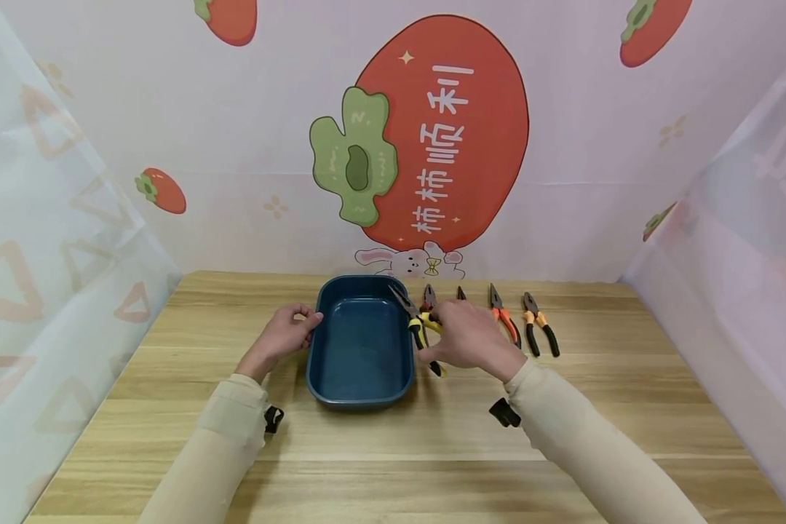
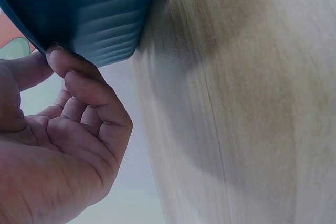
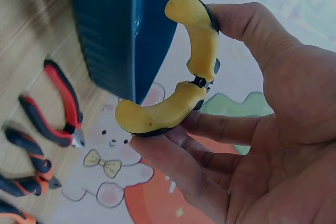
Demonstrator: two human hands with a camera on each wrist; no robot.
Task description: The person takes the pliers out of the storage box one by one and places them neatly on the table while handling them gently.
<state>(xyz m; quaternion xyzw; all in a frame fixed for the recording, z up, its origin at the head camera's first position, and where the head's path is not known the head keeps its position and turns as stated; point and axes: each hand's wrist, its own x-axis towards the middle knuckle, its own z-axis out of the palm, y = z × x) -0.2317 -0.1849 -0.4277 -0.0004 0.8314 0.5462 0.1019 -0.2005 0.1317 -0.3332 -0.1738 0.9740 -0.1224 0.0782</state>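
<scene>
My left hand point(image 1: 283, 338) pinches the left rim of a deep blue rectangular tray point(image 1: 360, 356) between thumb and curled fingers. The left wrist view shows that pinch on the rim, with the tray's ribbed outer wall point(image 2: 113, 24) beside it. In my right hand point(image 1: 468, 336) is a pair of long-nose pliers point(image 1: 421, 336) with yellow and black handles. Its pointed nose reaches over the tray's upper right edge. Seen from the right wrist, the pliers' handles point(image 3: 205, 45) are spread, thumb on one and fingers on the other.
To the right of the tray, more pliers lie in a row on the wooden table: red-handled pliers point(image 1: 429, 294), dark-tipped pliers point(image 1: 461, 292) partly behind my hand, orange-handled long-nose pliers point(image 1: 506, 319) and orange-and-black pliers point(image 1: 538, 324). A printed cloth wall point(image 1: 268, 240) stands behind.
</scene>
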